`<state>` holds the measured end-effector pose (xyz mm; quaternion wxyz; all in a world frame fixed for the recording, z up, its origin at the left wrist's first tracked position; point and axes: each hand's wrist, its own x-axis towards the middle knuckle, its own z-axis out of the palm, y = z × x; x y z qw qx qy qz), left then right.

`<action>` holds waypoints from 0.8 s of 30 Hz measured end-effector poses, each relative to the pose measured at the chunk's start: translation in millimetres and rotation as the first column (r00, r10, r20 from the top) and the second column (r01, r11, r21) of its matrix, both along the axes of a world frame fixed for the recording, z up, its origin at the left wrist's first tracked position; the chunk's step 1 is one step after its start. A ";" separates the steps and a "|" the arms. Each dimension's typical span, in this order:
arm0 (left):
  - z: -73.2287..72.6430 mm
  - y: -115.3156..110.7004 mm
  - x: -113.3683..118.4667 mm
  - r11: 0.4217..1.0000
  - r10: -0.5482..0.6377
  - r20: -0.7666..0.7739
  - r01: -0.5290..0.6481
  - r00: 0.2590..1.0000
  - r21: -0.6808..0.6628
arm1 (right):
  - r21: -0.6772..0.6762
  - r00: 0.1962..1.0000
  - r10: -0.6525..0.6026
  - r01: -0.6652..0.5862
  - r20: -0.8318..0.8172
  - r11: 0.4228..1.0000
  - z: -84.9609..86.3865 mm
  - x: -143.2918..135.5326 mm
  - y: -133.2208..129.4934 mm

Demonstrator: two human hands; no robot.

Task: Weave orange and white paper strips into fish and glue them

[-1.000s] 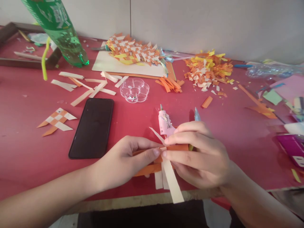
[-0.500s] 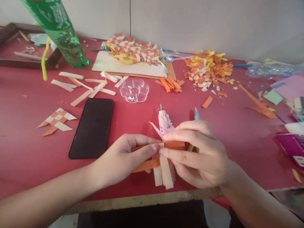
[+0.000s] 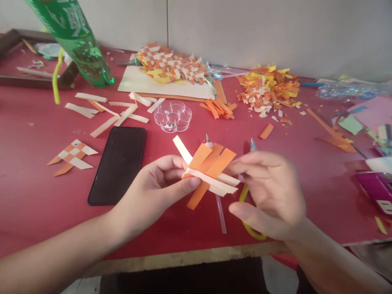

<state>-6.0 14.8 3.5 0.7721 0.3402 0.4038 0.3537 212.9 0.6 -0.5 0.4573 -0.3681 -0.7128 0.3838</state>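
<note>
My left hand (image 3: 162,183) pinches a partly woven piece of orange and cream paper strips (image 3: 211,161) between thumb and fingers. Its strip ends fan out up, down and to the right. Beside it, my right hand (image 3: 269,192) has thumb and fingers spread apart, the fingertips close to the right-hand strip ends; whether they touch is unclear. Mostly covered by the paper lies a glue gun, with its nozzle (image 3: 208,139) and a clear glue stick (image 3: 221,214) showing. Scissors with a yellow handle (image 3: 259,235) lie partly behind my right hand.
Left of my hands lie a black phone (image 3: 118,165) and a finished woven paper fish (image 3: 73,155). Loose cream strips (image 3: 105,126), a clear flower-shaped tray (image 3: 173,116) and orange strips (image 3: 219,108) lie beyond. Farther back are a green bottle (image 3: 82,53), stacked woven fish (image 3: 171,63) and paper scraps (image 3: 269,87).
The woven paper has been turned over and tilted, its orange strips now pointing up. My right hand has let go of it and opened, moving slightly right.
</note>
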 end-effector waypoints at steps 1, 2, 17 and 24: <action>0.2 0.0 0.2 1.000 -0.020 -0.007 0.020 1.000 0.002 | -0.041 1.000 0.001 0.000 0.011 0.999 0.6 -2.1 -1.2; 0.6 -0.1 0.1 0.999 -0.042 -0.015 0.042 0.999 0.004 | -0.059 1.000 -0.016 0.018 0.027 0.998 1.1 -4.1 -2.1; 1.2 -2.9 -2.9 0.997 0.057 -0.220 -0.045 0.974 0.058 | -0.023 0.998 -0.053 0.053 0.021 0.998 3.4 -7.0 -1.4; 0.8 -3.1 -4.7 0.995 0.059 -0.321 -0.028 0.945 0.100 | -0.048 0.997 -0.054 0.056 0.057 0.997 -0.2 -5.4 -1.3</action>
